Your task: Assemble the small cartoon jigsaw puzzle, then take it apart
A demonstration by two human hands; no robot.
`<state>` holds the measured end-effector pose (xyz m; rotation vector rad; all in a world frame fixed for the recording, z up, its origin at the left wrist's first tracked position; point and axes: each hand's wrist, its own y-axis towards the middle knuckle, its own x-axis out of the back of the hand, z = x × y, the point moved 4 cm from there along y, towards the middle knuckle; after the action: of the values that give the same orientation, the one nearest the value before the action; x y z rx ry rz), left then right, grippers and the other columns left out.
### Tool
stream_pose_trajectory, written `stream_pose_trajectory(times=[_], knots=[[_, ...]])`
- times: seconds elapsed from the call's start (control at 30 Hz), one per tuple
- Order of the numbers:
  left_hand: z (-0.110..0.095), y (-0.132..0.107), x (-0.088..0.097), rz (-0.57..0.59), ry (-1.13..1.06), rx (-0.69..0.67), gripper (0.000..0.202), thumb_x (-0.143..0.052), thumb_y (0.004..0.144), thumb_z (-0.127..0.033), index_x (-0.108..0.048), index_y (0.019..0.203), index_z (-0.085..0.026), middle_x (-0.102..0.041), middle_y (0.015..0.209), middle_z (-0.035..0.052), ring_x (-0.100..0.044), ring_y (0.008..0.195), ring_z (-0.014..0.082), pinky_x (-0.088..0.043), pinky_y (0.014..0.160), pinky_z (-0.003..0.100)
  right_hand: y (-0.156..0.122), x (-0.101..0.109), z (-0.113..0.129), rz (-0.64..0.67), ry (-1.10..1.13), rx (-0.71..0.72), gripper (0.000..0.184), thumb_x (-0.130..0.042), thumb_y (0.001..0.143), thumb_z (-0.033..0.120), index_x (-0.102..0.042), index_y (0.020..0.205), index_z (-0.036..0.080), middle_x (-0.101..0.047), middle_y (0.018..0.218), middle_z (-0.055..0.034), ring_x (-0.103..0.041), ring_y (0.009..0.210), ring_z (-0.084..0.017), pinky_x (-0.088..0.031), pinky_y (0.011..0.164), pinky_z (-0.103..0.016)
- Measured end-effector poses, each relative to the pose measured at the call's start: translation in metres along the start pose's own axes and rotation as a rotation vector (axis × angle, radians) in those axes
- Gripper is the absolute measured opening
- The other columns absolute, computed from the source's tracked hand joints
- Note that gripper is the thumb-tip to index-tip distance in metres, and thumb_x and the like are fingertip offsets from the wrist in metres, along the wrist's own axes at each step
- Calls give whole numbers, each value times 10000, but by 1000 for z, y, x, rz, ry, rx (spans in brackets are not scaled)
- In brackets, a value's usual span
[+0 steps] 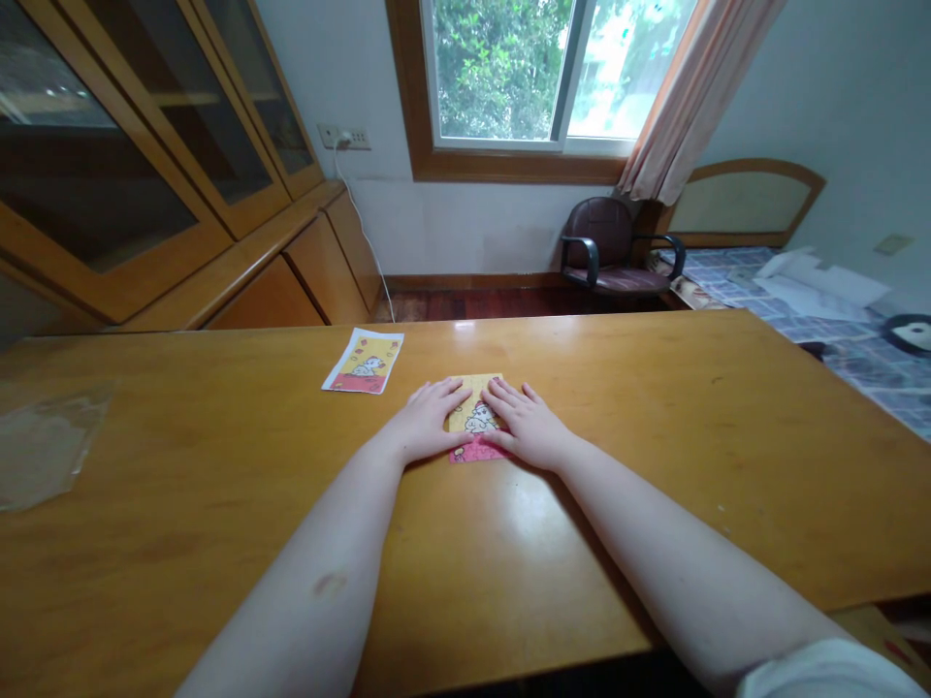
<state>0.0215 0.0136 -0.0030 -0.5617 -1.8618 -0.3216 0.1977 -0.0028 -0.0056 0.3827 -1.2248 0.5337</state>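
Observation:
A small yellow-and-pink jigsaw puzzle (480, 419) with white cartoon animals lies flat on the wooden table, its pieces together in a rectangle. My left hand (431, 419) rests on its left edge, fingers stretched out and palm down. On the right edge lies my right hand (534, 424), also flat with fingers spread. Both hands cover the puzzle's sides, so its outer borders are partly hidden. Beyond my left hand is a white-edged picture card (366, 363) showing a similar yellow-and-pink design.
A clear plastic bag (48, 446) lies at the left of the table (218, 543). Past the far edge stand a brown armchair (607, 242) and a bed (756, 271) with a checked cover. A glass-fronted cabinet (218, 247) lines the left wall, with a white cord (364, 228) beside it.

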Motion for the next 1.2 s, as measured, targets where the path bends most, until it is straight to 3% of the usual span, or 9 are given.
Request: stream_pose_trajectory(times=[0.3,0.43,0.53,0.77,0.97,1.2], knots=[[0,0,2,-30,46,33,790,-491,785,-648,-367,1435,-217,-302,1523,107,-261,1397,292,-180,1153,467,1,1,-9,-39,65,-2,742,-413,882,607,-276,1475,183,-188,1550,-113,-146,1437,-230,-132,1150,-498],[15,0,9,-183,159,310,732,-423,864,-558,-287,1468,-166,-174,1561,149,-142,1431,326,-123,1152,517,-3,8,-32,-109,49,-137,781,-433,872,596,-224,1491,169,-137,1561,-118,-100,1444,-245,-88,1155,-505],[24,0,8,-191,200,435,776,-377,874,-572,-210,1490,-131,-83,1570,172,-58,1440,340,-103,1146,541,-4,9,-46,-110,20,-240,806,-399,875,612,-179,1502,156,-116,1564,-127,-82,1446,-255,-62,1152,-521],[24,1,-4,-60,239,413,753,-270,904,-558,-168,1501,-110,-60,1573,132,-14,1446,302,-57,1157,528,2,1,-46,-23,-69,-303,714,-275,928,567,-199,1496,142,-162,1557,-102,-127,1440,-235,-82,1156,-496],[26,3,-7,-37,249,415,634,-208,937,-446,-210,1496,-146,-171,1563,90,-110,1445,256,-112,1164,492,5,0,-46,-10,-121,-324,668,-258,941,513,-199,1497,148,-165,1557,-85,-131,1440,-225,-99,1155,-495],[27,4,-8,-38,255,402,648,-207,933,-432,-202,1494,-108,-163,1561,96,-133,1442,245,-148,1163,467,6,-1,-46,-20,-125,-330,661,-258,939,509,-206,1496,157,-177,1554,-79,-144,1437,-220,-107,1157,-489]])
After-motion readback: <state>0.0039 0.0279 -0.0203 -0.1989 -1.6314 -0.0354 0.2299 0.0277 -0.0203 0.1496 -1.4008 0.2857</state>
